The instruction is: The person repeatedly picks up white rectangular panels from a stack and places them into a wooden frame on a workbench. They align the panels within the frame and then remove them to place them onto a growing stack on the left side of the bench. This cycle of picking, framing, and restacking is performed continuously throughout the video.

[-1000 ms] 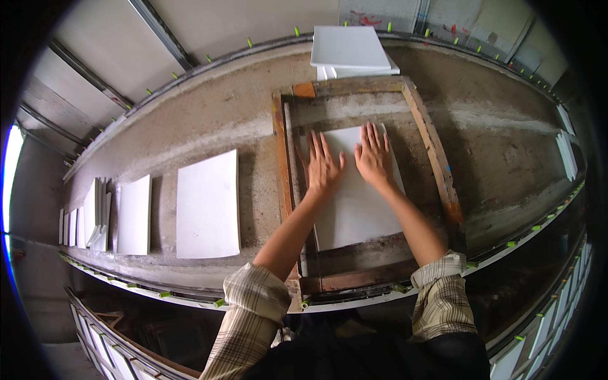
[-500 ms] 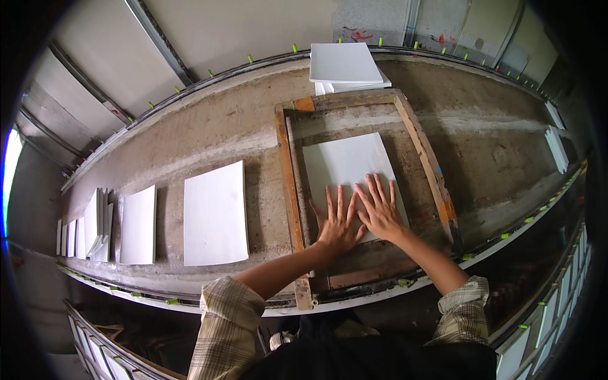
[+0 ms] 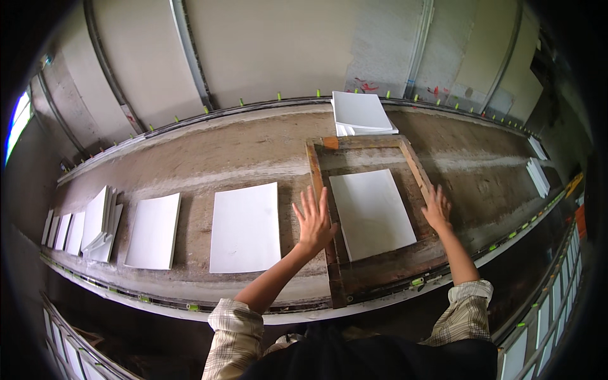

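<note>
A worn wooden frame (image 3: 367, 141) lies on the long brown table, with a white sheet (image 3: 373, 215) flat inside its opening. My left hand (image 3: 313, 221) is at the frame's left bar, fingers spread and pointing away from me, thumb side toward the bar. Whether it touches the wood I cannot tell. Over the right bar is my right hand (image 3: 438, 210), its fingers apart and reaching past the wood's outer side. Neither hand is closed on anything. To the left of the frame another white sheet (image 3: 246, 228) lies flat on the table.
More white sheets (image 3: 153, 231) run along the table's left part, near a fanned pile (image 3: 98, 218). Behind the frame stands a white stack (image 3: 362, 113). Small green clips (image 3: 416, 282) line both table rails. Further sheets (image 3: 537, 177) lie at the far right, and racks (image 3: 557, 285) stand at the lower sides.
Both hands have lifted off the sheet inside the frame and parted, left hand to the left bar, right hand to the right bar. The whole view has shifted, showing more wall.
</note>
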A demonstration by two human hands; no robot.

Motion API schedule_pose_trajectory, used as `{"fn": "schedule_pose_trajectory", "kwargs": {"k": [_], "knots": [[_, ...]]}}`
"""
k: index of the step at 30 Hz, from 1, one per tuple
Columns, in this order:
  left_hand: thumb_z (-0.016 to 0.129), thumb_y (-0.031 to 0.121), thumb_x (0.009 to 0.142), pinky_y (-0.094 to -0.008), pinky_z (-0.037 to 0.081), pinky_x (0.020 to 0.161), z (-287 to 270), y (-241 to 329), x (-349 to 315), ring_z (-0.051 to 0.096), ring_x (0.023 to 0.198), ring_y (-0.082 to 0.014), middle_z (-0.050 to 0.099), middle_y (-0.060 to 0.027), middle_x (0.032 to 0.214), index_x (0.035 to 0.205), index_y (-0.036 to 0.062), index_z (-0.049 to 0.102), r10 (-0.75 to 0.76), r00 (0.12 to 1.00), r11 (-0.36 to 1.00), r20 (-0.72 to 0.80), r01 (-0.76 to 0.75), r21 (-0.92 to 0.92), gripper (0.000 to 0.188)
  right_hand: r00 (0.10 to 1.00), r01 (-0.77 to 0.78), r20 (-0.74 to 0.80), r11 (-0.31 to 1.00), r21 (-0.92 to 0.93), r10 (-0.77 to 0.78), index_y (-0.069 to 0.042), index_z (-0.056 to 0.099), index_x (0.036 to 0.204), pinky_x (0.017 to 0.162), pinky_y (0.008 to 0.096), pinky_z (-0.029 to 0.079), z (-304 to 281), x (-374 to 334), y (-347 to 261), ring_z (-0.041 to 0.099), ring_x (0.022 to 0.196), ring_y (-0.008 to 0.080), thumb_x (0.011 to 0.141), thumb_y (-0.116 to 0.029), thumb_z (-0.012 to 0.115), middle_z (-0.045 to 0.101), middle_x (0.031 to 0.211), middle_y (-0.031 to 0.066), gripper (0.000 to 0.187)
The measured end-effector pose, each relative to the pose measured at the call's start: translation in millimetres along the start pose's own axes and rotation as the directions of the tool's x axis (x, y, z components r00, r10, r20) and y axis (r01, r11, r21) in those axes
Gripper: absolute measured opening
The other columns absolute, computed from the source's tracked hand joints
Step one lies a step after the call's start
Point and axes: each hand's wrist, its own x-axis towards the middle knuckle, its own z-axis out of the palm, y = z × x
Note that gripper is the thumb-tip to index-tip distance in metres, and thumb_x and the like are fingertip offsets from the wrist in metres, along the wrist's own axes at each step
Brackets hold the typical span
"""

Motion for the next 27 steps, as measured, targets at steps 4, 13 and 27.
{"fn": "schedule_pose_trajectory", "kwargs": {"k": [4, 13, 27], "knots": [[0.065, 0.024, 0.071, -0.0586, 0.020, 0.099, 37.1, -24.1, -13.1, 0.023, 0.122, -0.0502, 0.018, -0.0308, 0.138, 0.140, 0.0031, 0.009, -0.102, 0.990, 0.863, 0.093, 0.134, -0.487, 0.092, 0.964, -0.180, 0.231, 0.964, 0.198, 0.132, -0.015, 0.008, 0.143, 0.099, 0.0468, 0.035, 31.0, 23.5, 28.6, 0.037, 0.122, 0.0399, 0.073, -0.014, 0.069, 0.031, 0.137, 0.0225, 0.093], [0.056, -0.006, 0.071, -0.0395, 0.042, 0.079, 22.4, 11.7, 1.7, 0.053, 0.085, -0.0358, 0.045, -0.0209, 0.097, 0.116, 0.0002, 0.024, -0.258, 0.955, 0.679, -0.149, 0.069, -0.731, 0.056, 0.972, -0.066, 0.234, 0.959, 0.276, -0.001, -0.010, 0.030, 0.137, 0.095, 0.0433, 0.040, -10.6, 43.2, 45.0, 0.043, 0.118, 0.0349, 0.073, -0.010, 0.070, 0.048, 0.126, 0.0179, 0.076], [0.056, -0.001, 0.069, -0.0436, 0.042, 0.073, 62.4, 207.4, 65.4, 0.054, 0.080, -0.0418, 0.049, -0.0210, 0.085, 0.112, 0.0068, 0.026, -0.267, 0.964, 0.775, -0.010, 0.209, -0.596, 0.052, 0.938, 0.271, 0.085, 0.862, 0.428, -0.337, -0.010, 0.043, 0.127, 0.081, 0.0448, 0.045, -37.1, 127.5, 260.7, 0.055, 0.094, 0.0351, 0.074, -0.006, 0.069, 0.058, 0.104, 0.0179, 0.059]]}}
